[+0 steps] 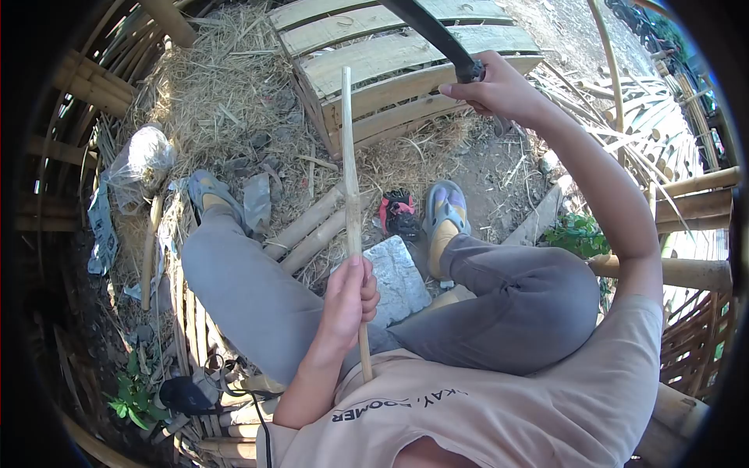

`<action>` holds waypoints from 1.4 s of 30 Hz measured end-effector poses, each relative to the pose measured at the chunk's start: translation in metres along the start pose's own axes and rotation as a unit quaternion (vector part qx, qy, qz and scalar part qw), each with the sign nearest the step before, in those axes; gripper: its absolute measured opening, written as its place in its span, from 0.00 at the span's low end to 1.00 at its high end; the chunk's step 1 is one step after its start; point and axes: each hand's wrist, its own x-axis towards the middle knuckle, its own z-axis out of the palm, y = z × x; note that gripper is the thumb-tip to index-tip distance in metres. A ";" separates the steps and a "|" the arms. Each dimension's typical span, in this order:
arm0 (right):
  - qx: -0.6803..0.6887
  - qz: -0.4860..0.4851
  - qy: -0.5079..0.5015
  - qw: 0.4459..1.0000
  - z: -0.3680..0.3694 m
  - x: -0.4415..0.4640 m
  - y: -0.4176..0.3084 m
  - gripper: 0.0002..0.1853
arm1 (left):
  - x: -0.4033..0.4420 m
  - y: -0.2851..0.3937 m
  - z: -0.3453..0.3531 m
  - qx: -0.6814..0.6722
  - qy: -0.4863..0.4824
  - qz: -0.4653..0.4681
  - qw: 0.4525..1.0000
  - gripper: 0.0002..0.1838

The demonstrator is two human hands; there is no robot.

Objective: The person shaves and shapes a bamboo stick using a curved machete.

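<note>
On the ground between the person's feet, and far beyond them, dry straw [226, 86] lies scattered over brown earth with small bits of wood. The place is outdoors and sunny, with bamboo poles [698, 273] along the right side and slats of bamboo on the left. At the far middle stands a wooden crate [390, 58] with gaps between its pale boards, and to the far right there is a pile of cut bamboo [663, 144] in strong light. The person sits with knees apart. In the near middle the left hand [351, 300] holds a pale stick [353, 222], with the fingers curled and pressed together around its lower part; the stick stands between the legs, its near end at the shirt [484, 390]. At the far right of the person, the right hand [495, 90] grips a dark long tool [433, 31], its fingers folded and the thumb pointing to the left. Below the stick lies a grey-white block [398, 277], and just beyond it a red and black thing [399, 210]. On the left is a clear plastic bag [144, 160]; green leaves [577, 234] grow beside the right knee.
</note>
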 end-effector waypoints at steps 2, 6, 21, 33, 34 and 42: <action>-0.042 0.007 -0.024 0.999 0.008 0.011 0.000 0.20 | 0.007 -0.005 -0.004 -0.010 0.013 -0.008 1.000 0.19; -0.137 -0.056 -0.086 0.985 0.047 0.023 0.013 0.21 | 0.014 -0.017 -0.011 0.016 0.040 0.001 0.999 0.20; -0.284 -0.150 -0.070 0.944 0.130 0.010 0.018 0.15 | 0.038 -0.054 -0.025 0.248 0.134 0.139 0.949 0.19; -0.288 -0.087 -0.066 0.951 0.147 0.012 0.043 0.18 | 0.029 -0.040 -0.008 0.451 0.194 0.214 0.845 0.13; -0.288 -0.095 -0.058 0.951 0.147 0.014 0.045 0.18 | 0.027 -0.039 -0.008 0.446 0.191 0.207 0.850 0.13; -0.263 0.001 0.066 0.963 0.113 0.055 0.080 0.14 | 0.020 -0.036 -0.007 0.432 0.178 0.196 0.862 0.13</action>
